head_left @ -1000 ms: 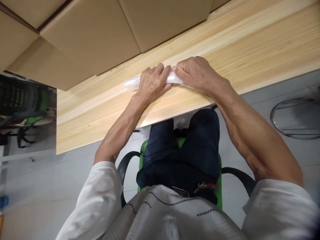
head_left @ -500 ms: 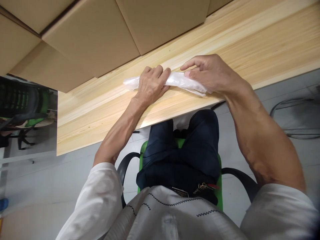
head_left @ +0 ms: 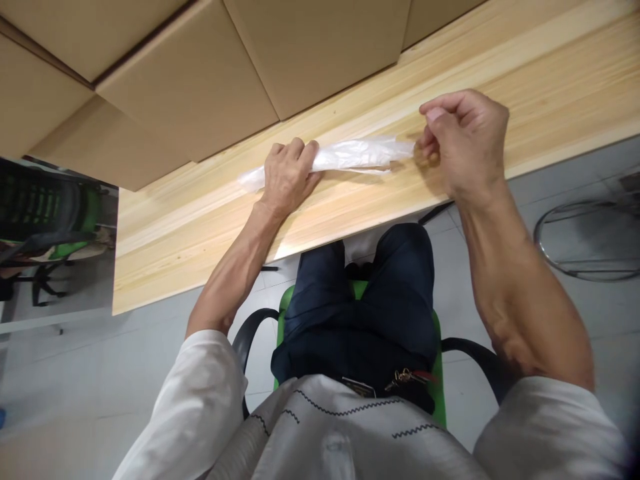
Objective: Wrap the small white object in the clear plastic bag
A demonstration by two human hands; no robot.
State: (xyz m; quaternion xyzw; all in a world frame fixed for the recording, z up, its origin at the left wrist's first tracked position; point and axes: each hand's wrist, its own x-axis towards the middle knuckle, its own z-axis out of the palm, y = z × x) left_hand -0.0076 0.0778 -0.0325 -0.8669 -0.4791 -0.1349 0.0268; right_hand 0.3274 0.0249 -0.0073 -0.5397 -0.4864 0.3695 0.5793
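A crumpled strip of thin white translucent plastic (head_left: 357, 155), perhaps a folded bag, lies lengthwise on the wooden table (head_left: 200, 247). My left hand (head_left: 290, 172) is wrapped over its left part and presses it to the tabletop; a short end pokes out on the left. Beyond the strip's right end is my right hand (head_left: 470, 143), raised a little, with the fingers curled and the thumb close against the index finger. Its lower fingers come near the plastic's tip; whether they touch it, or hold anything, is hidden.
Large cardboard boxes (head_left: 190, 80) line the far side of the table. I sit on a green chair (head_left: 285, 313) with black armrests (head_left: 253, 327). Another chair (head_left: 75, 213) stands at the left. A metal ring-like frame (head_left: 550, 257) is on the floor at the right.
My right hand has moved right and away from the plastic, and its fingers have curled in. The plastic's right part now lies straighter. My left hand has shifted slightly left.
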